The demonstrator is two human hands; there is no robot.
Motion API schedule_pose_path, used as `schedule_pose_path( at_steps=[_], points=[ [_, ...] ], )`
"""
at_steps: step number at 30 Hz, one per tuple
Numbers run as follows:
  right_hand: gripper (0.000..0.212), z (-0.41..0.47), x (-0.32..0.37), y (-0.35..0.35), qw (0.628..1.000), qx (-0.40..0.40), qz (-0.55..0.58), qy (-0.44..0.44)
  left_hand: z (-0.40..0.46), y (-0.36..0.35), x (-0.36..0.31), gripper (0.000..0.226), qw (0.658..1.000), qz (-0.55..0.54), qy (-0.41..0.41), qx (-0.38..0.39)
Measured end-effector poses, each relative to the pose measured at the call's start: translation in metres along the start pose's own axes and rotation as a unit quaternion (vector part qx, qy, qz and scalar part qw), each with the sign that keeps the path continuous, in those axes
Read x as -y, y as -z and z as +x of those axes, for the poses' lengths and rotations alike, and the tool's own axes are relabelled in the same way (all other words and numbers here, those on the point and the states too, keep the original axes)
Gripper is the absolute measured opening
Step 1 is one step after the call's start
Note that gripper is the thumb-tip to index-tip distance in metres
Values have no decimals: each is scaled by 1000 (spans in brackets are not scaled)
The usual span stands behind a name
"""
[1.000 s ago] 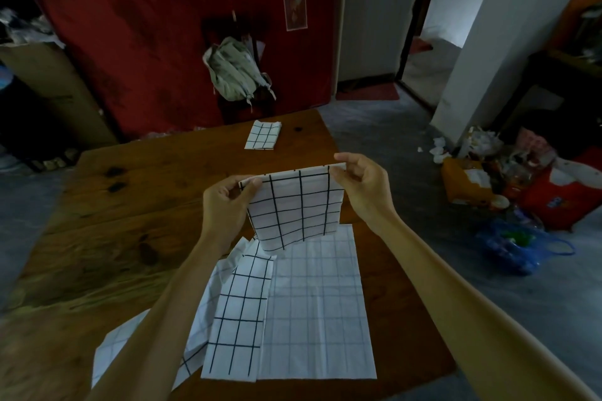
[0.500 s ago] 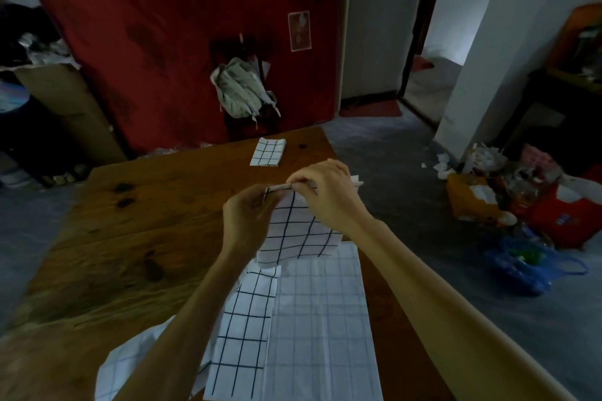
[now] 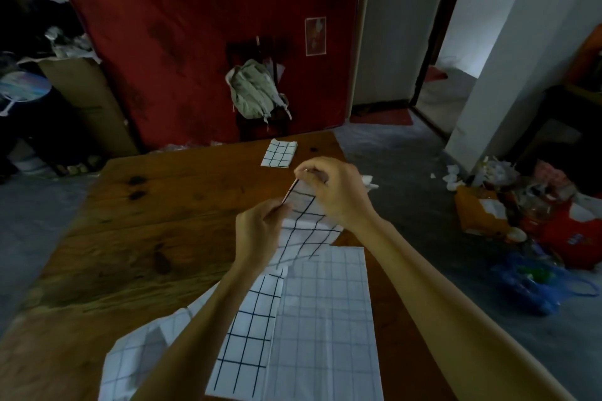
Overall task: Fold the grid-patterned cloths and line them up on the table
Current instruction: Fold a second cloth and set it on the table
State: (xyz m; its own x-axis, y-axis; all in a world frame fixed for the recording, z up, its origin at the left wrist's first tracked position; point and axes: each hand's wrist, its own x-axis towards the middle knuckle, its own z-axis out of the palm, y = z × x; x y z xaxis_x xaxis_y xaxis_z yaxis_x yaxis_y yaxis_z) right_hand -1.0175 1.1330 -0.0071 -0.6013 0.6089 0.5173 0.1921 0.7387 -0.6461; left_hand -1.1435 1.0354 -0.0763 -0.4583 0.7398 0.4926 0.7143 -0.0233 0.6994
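Both hands pinch the white black-gridded cloth (image 3: 306, 231) above the brown wooden table (image 3: 182, 205), right hand (image 3: 335, 192) gripping its upper edge beyond the left hand (image 3: 260, 234) (fold half made), cloth hanging toward the body.

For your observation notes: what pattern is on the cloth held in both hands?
White cloth with a dark grid; head view.

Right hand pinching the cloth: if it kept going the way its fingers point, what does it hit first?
Probably the folded cloth at the table's far edge. The right hand points up and left, holding the held cloth above the table, but depth is unclear.
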Motion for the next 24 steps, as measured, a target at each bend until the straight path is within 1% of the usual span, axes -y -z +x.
schedule_pose_path(
  at_steps=[2,4,8,11,14,15,17,18,20,21,22,24],
  points=[
    [16,0,-1,7,999,-33,32,-10,-11,-2,16,7,999,-22,33,14],
    [16,0,-3,10,998,-49,31,-5,-21,-6,29,12,997,-31,62,30],
    [17,-3,-8,15,996,-84,20,-1,-31,-10,41,14,994,1,97,50],
    [16,-5,-13,17,996,-90,-3,8,-36,-7,54,9,988,22,134,77],
    [16,-8,-21,20,994,-110,-25,-1,-38,0,69,4,978,70,164,111],
    [16,-8,-24,22,993,-114,-34,-2,-36,3,71,9,977,79,166,110],
    [16,-8,-28,21,994,-100,-48,1,-27,7,64,31,982,80,138,100],
    [16,-9,-29,19,995,-85,-50,3,-20,8,54,38,986,69,113,98],
    [16,-13,-29,10,997,-51,-49,4,-4,4,28,44,992,32,49,113],
    [16,-15,-29,4,998,-38,-45,2,3,1,15,42,992,24,13,127],
    [16,-16,-28,0,999,-28,-38,1,9,-3,4,35,990,19,-22,137],
    [16,-18,-26,-3,1000,-17,-21,4,16,-8,-11,5,987,29,-67,141]
  ],
)
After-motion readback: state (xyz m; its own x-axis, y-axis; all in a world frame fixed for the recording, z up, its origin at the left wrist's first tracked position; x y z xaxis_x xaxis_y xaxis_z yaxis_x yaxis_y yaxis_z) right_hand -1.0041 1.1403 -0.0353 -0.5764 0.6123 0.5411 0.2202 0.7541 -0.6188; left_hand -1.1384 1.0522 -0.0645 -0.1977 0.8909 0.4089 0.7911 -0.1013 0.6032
